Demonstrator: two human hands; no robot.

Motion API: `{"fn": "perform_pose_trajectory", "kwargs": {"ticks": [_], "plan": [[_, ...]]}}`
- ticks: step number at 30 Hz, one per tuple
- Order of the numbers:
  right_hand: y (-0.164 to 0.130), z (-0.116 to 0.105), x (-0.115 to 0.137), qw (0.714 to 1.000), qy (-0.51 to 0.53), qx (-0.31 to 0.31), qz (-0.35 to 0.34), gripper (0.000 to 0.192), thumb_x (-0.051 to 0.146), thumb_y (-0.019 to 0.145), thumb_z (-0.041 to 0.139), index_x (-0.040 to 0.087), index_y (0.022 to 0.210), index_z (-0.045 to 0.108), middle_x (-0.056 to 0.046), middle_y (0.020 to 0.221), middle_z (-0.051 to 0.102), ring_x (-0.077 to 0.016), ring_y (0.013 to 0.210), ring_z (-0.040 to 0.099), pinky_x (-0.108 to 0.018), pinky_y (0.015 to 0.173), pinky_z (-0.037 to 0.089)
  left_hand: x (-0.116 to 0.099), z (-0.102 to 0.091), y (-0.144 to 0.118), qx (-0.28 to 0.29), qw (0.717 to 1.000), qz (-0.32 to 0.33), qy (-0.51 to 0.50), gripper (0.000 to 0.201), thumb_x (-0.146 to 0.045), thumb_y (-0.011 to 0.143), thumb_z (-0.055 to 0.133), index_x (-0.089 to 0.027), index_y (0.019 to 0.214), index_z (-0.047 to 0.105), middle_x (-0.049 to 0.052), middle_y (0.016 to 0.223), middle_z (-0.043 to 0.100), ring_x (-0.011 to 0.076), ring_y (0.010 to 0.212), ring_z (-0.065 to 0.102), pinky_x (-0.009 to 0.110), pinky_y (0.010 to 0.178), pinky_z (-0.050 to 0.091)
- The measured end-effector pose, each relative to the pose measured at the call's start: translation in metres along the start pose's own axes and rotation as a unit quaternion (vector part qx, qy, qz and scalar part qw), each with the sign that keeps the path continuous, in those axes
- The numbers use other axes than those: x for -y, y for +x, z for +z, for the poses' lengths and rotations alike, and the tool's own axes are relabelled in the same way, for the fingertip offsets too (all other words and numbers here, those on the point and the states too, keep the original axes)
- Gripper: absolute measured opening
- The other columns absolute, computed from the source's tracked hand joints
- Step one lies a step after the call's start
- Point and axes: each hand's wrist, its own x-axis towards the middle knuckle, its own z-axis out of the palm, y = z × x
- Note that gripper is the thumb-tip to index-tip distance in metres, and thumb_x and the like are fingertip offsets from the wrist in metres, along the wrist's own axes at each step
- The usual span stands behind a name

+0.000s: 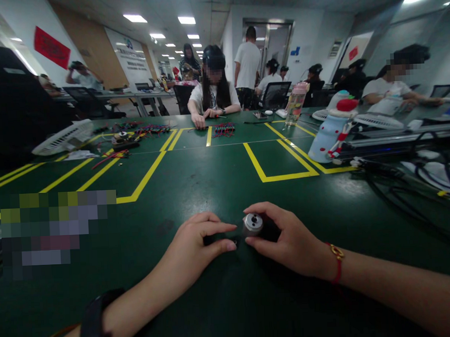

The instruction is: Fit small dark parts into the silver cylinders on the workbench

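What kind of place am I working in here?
Likely a shared assembly workroom: a long green table with yellow taped bays, wire bundles, and other seated people working.

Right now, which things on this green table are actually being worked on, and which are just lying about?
In hand:
- small silver cylinder, gripped by the right hand
- dark piece beside it, pinched by the left hand

Lying about:
- white fan
- snowman-shaped bottle
- clear bottle with pink lid
- black cables
- coloured wires near the person opposite
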Motion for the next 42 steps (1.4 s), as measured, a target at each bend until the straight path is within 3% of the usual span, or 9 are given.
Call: {"fn": "perform_pose_trajectory", "kwargs": {"ticks": [5, 8, 16, 21, 26, 29, 32, 37, 42], "plan": [[0.0, -0.056, -0.036, 0.987, -0.071, -0.121, 0.082, 0.052, 0.04, 0.081, 0.063, 0.022, 0.129, 0.05, -0.007, 0.115, 0.062, -0.0144, 0.091, 0.063, -0.028, 0.08, 0.052, 0.008, -0.039, -0.013, -0.057, 0.994, -0.094, 0.001, 0.033, -0.051, 0.089, 0.054, -0.029, 0.106, 0.072, 0.003, 0.104, 0.067, 0.0213, 0.091, 0.062, 0.032, 0.077, 0.047], [-0.006, -0.103, -0.073, 0.943, -0.224, -0.198, 0.149, 0.051, 0.041, 0.081, 0.062, 0.021, 0.126, 0.053, -0.009, 0.11, 0.064, -0.0172, 0.085, 0.063, -0.031, 0.075, 0.051, 0.026, -0.058, -0.023, -0.105, 0.978, -0.18, 0.007, 0.042, -0.058, 0.087, 0.051, -0.025, 0.106, 0.071, 0.003, 0.092, 0.069, 0.0218, 0.084, 0.063, 0.031, 0.072, 0.046], [-0.031, -0.166, -0.132, 0.865, -0.378, -0.252, 0.215, 0.046, 0.046, 0.082, 0.056, 0.016, 0.117, 0.056, -0.018, 0.108, 0.063, -0.0263, 0.088, 0.061, -0.037, 0.075, 0.046, 0.044, -0.059, -0.028, -0.143, 0.959, -0.243, -0.033, 0.044, -0.06, 0.087, 0.049, -0.025, 0.105, 0.069, -0.001, 0.073, 0.058, 0.0195, 0.071, 0.057, 0.026, 0.062, 0.04], [-0.017, -0.133, -0.101, 0.843, -0.438, -0.287, 0.124, 0.067, 0.049, 0.076, 0.063, 0.012, 0.131, 0.049, -0.02, 0.137, 0.046, -0.036, 0.129, 0.038, -0.053, 0.106, 0.028, 0.015, -0.062, -0.026, -0.133, 0.957, -0.253, -0.038, 0.042, -0.055, 0.088, 0.051, -0.02, 0.101, 0.07, -0.001, 0.076, 0.059, 0.0203, 0.076, 0.057, 0.026, 0.067, 0.041], [0.001, -0.039, -0.021, 0.976, -0.215, 0.012, -0.039, 0.04, 0.047, 0.086, 0.057, 0.024, 0.118, 0.063, -0.008, 0.125, 0.057, -0.02, 0.114, 0.05, -0.038, 0.098, 0.041, 0.023, -0.06, -0.026, -0.139, 0.958, -0.248, -0.038, 0.042, -0.055, 0.087, 0.05, -0.021, 0.101, 0.07, -0.001, 0.078, 0.061, 0.0206, 0.076, 0.057, 0.026, 0.066, 0.04], [0.009, 0.006, 0.008, 0.981, -0.144, 0.101, -0.079, 0.037, 0.048, 0.084, 0.061, 0.026, 0.113, 0.068, -0.006, 0.115, 0.061, -0.0181, 0.105, 0.052, -0.035, 0.089, 0.043, 0.03, -0.059, -0.027, -0.148, 0.956, -0.251, -0.039, 0.042, -0.058, 0.086, 0.051, -0.023, 0.098, 0.07, -0.001, 0.077, 0.061, 0.021, 0.076, 0.057, 0.027, 0.067, 0.04], [0.016, 0.016, 0.013, 0.98, -0.134, 0.115, -0.097, 0.023, 0.039, 0.089, 0.057, 0.024, 0.097, 0.072, -0.003, 0.098, 0.065, -0.0148, 0.092, 0.054, -0.033, 0.084, 0.043, 0.025, -0.06, -0.028, -0.135, 0.957, -0.253, -0.044, 0.04, -0.057, 0.087, 0.052, -0.023, 0.097, 0.07, -0.001, 0.078, 0.062, 0.0213, 0.078, 0.058, 0.027, 0.069, 0.042], [0.017, -0.056, -0.012, 0.979, -0.194, -0.04, -0.04, 0.022, 0.035, 0.091, 0.053, 0.022, 0.098, 0.069, -0.004, 0.098, 0.067, -0.0146, 0.09, 0.059, -0.031, 0.082, 0.045, 0.017, -0.063, -0.028, -0.13, 0.959, -0.249, -0.033, 0.04, -0.055, 0.087, 0.05, -0.022, 0.097, 0.07, -0.001, 0.076, 0.063, 0.0222, 0.078, 0.059, 0.028, 0.069, 0.043], [0.0, -0.164, -0.058, 0.861, -0.432, -0.215, 0.16, 0.033, 0.038, 0.09, 0.05, 0.017, 0.103, 0.072, -0.01, 0.107, 0.068, -0.0188, 0.096, 0.058, -0.031, 0.08, 0.038, 0.019, -0.061, -0.026, -0.125, 0.96, -0.251, -0.016, 0.039, -0.055, 0.088, 0.05, -0.022, 0.097, 0.069, -0.002, 0.074, 0.062, 0.0217, 0.077, 0.059, 0.028, 0.068, 0.042]]}}
